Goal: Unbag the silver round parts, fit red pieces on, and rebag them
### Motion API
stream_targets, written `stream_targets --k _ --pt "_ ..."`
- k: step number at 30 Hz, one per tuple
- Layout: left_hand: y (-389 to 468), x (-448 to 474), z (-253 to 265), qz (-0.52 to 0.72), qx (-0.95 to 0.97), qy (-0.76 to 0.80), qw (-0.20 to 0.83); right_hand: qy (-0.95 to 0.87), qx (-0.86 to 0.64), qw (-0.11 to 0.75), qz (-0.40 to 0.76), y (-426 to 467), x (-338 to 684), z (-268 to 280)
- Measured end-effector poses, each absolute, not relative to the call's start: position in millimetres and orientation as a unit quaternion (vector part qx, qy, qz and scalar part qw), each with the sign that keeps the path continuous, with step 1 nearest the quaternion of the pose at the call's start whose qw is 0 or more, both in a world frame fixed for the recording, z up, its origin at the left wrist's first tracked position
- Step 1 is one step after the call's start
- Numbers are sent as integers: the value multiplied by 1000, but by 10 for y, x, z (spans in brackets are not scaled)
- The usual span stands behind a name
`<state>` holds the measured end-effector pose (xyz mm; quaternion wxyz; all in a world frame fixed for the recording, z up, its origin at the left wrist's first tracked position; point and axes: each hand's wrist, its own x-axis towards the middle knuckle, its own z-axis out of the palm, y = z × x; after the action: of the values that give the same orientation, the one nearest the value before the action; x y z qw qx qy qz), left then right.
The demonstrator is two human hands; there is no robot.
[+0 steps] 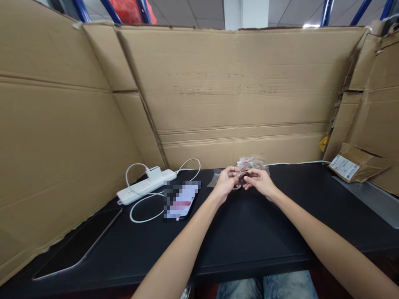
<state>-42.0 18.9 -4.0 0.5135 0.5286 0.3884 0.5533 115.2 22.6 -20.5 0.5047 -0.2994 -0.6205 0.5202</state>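
Observation:
Between my two hands is a small dark reddish ring (243, 178), raised a little over the black table. My left hand (227, 181) pinches its left side, and my right hand (259, 181) grips its right side with thumb and fingers. A pale round piece (237, 187) shows just under the ring, partly covered by my fingers; I cannot tell what it is. Behind my hands lies a pile of clear plastic bags (250, 162) with red marks. Another flat clear bag (214, 179) pokes out left of my left hand.
A phone (182, 201) with a lit screen lies left of my hands, its cable beside a white power strip (146, 186). A dark tablet-like panel (79, 243) rests at far left. An opened cardboard package (358, 162) sits at right. Cardboard walls (237, 95) enclose the table (249, 236).

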Motion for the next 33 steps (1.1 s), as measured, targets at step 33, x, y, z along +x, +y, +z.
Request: stream_targets --k 33 --pt "169 -451 -40 454 614 421 490 -522 -263 465 665 179 1240 -107"
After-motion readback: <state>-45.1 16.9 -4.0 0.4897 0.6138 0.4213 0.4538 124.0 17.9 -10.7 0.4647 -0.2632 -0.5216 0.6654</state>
